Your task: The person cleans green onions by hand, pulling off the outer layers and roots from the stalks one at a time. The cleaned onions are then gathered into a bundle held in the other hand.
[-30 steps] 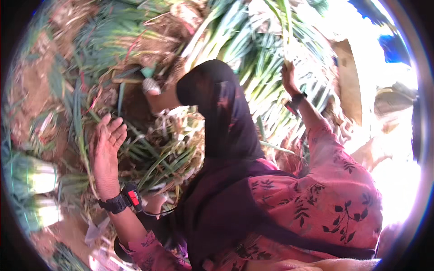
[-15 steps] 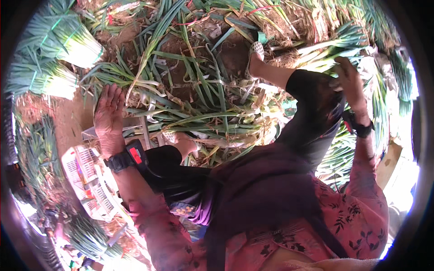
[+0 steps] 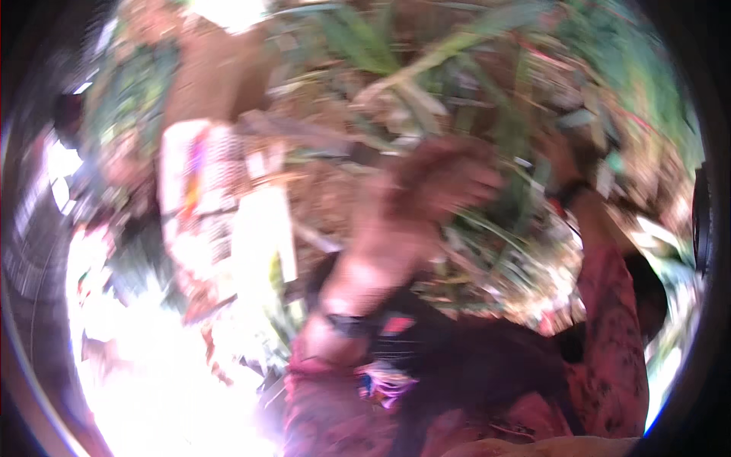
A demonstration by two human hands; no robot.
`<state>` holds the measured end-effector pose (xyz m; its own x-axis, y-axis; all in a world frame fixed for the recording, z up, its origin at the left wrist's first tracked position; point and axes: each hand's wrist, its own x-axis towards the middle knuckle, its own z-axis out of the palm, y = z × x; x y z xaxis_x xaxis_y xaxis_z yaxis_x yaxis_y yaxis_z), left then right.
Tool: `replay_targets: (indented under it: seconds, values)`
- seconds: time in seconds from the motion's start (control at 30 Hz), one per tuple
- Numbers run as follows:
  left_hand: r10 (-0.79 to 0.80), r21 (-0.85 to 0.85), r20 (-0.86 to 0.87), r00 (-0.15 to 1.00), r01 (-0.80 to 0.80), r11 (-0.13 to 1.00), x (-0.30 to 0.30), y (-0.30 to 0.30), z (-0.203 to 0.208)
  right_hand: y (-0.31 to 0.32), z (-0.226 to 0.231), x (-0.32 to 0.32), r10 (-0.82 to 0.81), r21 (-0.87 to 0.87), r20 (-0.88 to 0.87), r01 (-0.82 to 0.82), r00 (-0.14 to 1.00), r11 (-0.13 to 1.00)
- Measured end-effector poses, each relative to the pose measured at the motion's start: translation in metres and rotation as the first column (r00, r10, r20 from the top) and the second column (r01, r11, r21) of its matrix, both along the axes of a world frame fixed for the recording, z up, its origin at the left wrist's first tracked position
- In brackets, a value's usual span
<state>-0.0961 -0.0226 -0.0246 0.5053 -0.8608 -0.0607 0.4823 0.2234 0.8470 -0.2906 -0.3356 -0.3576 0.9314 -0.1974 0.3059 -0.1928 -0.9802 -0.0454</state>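
The view is smeared by motion. My left hand point(image 3: 438, 179) reaches over the middle of the ground litter, its fingers pointing right and too blurred to show whether they hold anything. Farther right, my right hand point(image 3: 560, 156) is down among loose green onion leaves point(image 3: 502, 99), its fingers hidden or blurred. One long, pale-ended green onion point(image 3: 449, 53) lies slantwise beyond my left hand. Each wrist wears a dark band, with a red patch beside the left one point(image 3: 354, 324).
A white and pink slatted plastic crate or basket point(image 3: 202, 198) stands at the left. Heaps of green onions point(image 3: 636, 68) lie at the far right, and another green heap point(image 3: 126, 114) at the far left. Bare brown ground point(image 3: 209, 76) shows between. Strong glare washes out the lower left.
The view has swung left, and scenery has shifted right in it. My left hand has moved right across the litter; my right hand has left my knee and gone down among the leaves.
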Motion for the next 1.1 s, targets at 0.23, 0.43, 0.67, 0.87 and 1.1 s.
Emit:
replay_targets:
  seconds: [0.23, 0.43, 0.67, 0.87, 1.1]
  values:
    - [-0.163, 0.342, 0.0, 0.987, 0.153, 0.927, 0.008, -0.016, 0.011, -0.011, -0.119, 0.015, -0.068, 0.396, -0.726, 0.497, 0.685, 0.772]
    - [-0.155, 0.296, 0.131, 0.979, 0.11, 0.949, 0.003, -0.018, 0.005, 0.021, -0.1, 0.019, -0.15, 0.563, -0.73, 0.71, 0.667, 0.423]
    - [-0.182, 0.139, 0.412, 0.893, 0.136, 0.981, 0.0, -0.014, -0.003, 0.029, -0.057, 0.022, -0.277, 0.64, -0.751, 0.764, 0.599, -0.084]
    - [-0.228, 0.239, 0.041, 0.973, 0.212, 0.948, -0.007, -0.023, 0.005, 0.044, -0.122, 0.024, -0.541, 0.503, -0.708, 0.862, 0.453, 0.063]
    - [-0.117, 0.202, 0.189, 0.975, 0.078, 0.976, -0.014, -0.027, -0.022, 0.036, -0.022, 0.079, -0.304, 0.406, -0.862, 0.912, 0.405, 0.063]
